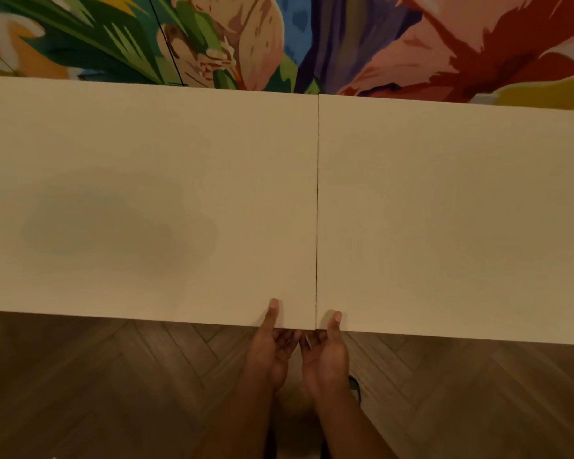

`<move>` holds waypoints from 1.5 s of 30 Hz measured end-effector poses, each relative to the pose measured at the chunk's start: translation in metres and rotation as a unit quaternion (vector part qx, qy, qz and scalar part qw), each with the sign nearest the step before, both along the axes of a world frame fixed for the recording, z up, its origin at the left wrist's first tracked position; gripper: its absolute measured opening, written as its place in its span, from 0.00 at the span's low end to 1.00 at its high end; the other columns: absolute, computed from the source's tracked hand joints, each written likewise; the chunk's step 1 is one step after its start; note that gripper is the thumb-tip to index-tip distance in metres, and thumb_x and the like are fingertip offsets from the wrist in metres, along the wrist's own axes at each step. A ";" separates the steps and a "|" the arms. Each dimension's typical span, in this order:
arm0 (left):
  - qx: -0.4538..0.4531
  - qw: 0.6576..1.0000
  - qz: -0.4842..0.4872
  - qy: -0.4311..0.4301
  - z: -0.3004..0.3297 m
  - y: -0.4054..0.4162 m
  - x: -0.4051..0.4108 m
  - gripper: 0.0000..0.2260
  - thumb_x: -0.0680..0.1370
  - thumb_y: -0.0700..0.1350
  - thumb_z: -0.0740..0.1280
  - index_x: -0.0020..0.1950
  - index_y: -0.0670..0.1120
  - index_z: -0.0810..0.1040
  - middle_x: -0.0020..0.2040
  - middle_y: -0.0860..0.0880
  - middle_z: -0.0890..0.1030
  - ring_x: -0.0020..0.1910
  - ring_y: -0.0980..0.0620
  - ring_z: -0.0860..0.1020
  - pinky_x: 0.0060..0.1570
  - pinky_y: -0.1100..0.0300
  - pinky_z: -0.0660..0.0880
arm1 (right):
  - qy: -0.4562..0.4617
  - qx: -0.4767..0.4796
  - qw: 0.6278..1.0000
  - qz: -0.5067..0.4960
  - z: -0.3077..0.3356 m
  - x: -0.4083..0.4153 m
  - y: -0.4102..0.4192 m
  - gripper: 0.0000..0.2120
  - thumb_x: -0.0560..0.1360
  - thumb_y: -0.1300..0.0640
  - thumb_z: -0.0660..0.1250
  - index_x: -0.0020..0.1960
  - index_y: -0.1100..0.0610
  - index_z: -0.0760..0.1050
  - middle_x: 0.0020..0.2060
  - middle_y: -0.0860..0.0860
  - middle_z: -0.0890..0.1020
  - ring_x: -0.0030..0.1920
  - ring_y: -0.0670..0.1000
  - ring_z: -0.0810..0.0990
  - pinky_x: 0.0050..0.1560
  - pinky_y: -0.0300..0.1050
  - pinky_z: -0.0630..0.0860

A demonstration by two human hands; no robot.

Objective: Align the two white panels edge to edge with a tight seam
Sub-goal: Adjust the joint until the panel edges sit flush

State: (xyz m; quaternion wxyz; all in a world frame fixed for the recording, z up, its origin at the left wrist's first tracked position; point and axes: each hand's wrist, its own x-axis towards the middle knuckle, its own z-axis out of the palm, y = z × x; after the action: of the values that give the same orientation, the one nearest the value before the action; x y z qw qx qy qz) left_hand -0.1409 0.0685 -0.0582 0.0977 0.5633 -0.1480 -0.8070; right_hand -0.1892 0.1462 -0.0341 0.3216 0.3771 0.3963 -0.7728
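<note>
Two white panels fill the middle band of the frame from edge to edge: the left panel (146,193) and the right panel (451,220), meeting at a thin dark seam (317,210) that runs from the top edge down to the near edge, just right of centre. The line looks hair-thin and even along its length, so the closing of the joint seems nearly done, and this is likely the final check and squeeze at the near corners. The left hand (274,346) grips the near edge of the left panel just beside the seam, thumb on top and fingers curled underneath; the right hand (325,349) does the same on the right panel, so each hand pinches its own panel corner. At the top of the seam the right panel's far edge sits slightly lower in the frame than the left's, though the wide lens may account for that. The next move probably calls for pressing the corners together and feeling that the faces sit flush. A bright floral mural (279,38) spans the top of the frame, and herringbone wood floor (113,376) lies below. Nothing stands in the way.
</note>
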 end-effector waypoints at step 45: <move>-0.004 0.999 0.011 0.036 -0.002 0.006 -0.001 0.26 0.67 0.52 0.80 0.61 0.42 0.84 0.51 0.39 0.90 0.47 0.45 0.90 0.40 0.57 0.86 | -0.040 -0.026 0.999 -0.013 0.020 -0.005 -0.005 0.15 0.82 0.51 0.67 0.56 0.64 0.80 0.40 0.60 0.89 0.35 0.55 0.89 0.29 0.45 0.83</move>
State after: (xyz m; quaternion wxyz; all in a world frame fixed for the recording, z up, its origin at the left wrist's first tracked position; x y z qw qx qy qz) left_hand -0.1420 0.0748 -0.0606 0.1144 0.5347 -0.1414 -0.8252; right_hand -0.1942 0.1413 -0.0141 0.3362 0.4043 0.3582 -0.7715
